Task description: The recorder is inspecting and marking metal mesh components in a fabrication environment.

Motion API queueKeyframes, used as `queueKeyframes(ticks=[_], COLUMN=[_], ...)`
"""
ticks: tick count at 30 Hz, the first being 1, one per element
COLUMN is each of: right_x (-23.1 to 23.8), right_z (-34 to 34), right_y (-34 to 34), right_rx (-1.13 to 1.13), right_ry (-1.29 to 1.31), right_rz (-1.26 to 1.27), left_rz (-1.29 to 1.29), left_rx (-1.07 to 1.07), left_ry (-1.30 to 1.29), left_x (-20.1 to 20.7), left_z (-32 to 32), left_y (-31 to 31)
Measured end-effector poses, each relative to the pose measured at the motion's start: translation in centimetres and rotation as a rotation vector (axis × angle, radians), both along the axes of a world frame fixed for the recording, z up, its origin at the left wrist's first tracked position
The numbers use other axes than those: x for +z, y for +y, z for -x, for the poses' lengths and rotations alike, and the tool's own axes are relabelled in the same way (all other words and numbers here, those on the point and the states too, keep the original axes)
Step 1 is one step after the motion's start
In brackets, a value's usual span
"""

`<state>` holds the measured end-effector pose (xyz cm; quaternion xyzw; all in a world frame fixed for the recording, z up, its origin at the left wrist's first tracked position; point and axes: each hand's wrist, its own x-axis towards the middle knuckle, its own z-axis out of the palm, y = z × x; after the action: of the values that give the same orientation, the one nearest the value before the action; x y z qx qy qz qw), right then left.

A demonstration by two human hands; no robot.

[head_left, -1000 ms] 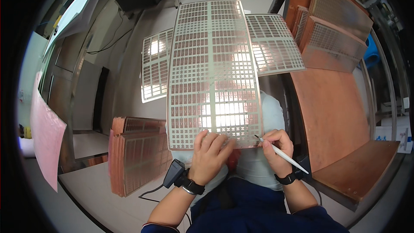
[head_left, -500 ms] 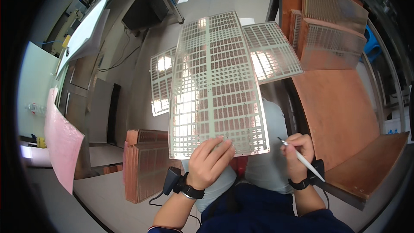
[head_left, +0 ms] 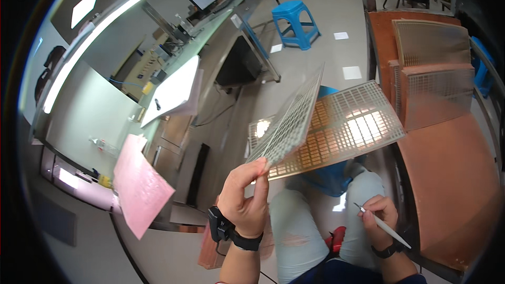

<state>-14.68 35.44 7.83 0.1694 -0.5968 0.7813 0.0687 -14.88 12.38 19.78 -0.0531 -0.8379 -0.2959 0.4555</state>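
A thin gridded panel, steeply tilted and partly hiding a second gridded panel, is pinched at its near end by the nearly closed left hand, while a white pen-like tool is held in the curled right hand near the right thigh.

My bare left hand is raised ahead of me, its fingers and thumb pinching, while my left forearm rises from the lower edge. Lower down, my bare right hand curls into a pen-like grip, my right forearm slanting up from the lower right.
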Motion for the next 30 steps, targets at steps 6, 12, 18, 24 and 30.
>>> queueKeyframes(ticks=[6,12,18,24,30], right_x=[-1.8,-2.0,-2.6,-1.1,2.2], right_z=[0.1,0.9,1.4,1.5,1.0], right_y=[0.0,0.4,-0.4,-1.0,-1.8], right_rx=[-0.011,0.016,0.074,0.079,0.094], right_ry=[-0.055,-0.132,-0.121,-0.116,0.051], right_rz=[0.028,0.009,-0.054,-0.098,-0.103], left_rz=[-0.449,-0.565,-0.792,-1.057,-1.384], left_rx=[0.089,0.188,0.253,0.042,-0.109], left_ry=[0.086,0.250,0.381,0.437,0.247], left_x=[1.4,1.4,0.4,0.2,-2.4], left_z=[0.8,1.1,-0.2,-2.5,-4.5], left_y=[-1.4,-4.7,-9.8,-9.6,-7.9])
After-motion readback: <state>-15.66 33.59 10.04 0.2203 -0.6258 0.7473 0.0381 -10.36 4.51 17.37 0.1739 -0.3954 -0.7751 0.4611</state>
